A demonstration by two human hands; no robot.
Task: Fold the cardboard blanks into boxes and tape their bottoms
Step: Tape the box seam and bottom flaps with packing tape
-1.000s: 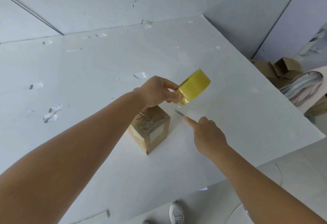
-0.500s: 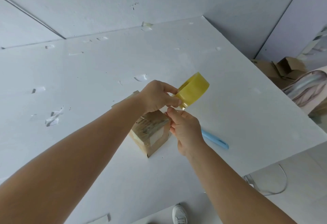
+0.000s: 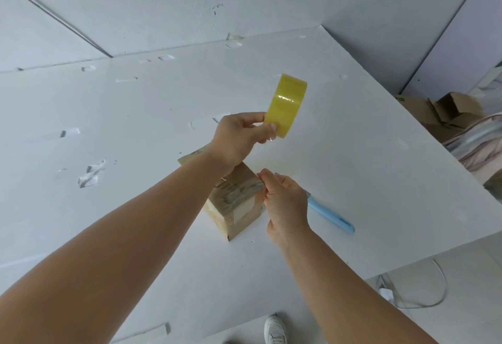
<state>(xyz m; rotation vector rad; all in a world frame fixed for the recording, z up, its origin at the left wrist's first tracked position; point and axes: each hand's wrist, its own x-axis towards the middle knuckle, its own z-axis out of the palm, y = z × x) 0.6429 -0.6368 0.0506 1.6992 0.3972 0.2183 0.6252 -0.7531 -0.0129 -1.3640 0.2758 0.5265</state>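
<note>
While tape roll (image 3: 286,104) rose, right hand (image 3: 285,197) lowered.

A small brown cardboard box (image 3: 235,202) is stood on the white table, one corner turned toward the viewer, its upper face covered with strips of clear tape that run down onto a side. A roll of yellowish translucent tape (image 3: 286,104) is held raised above and beyond the box, tilted, its outer band turned toward the camera.
</note>
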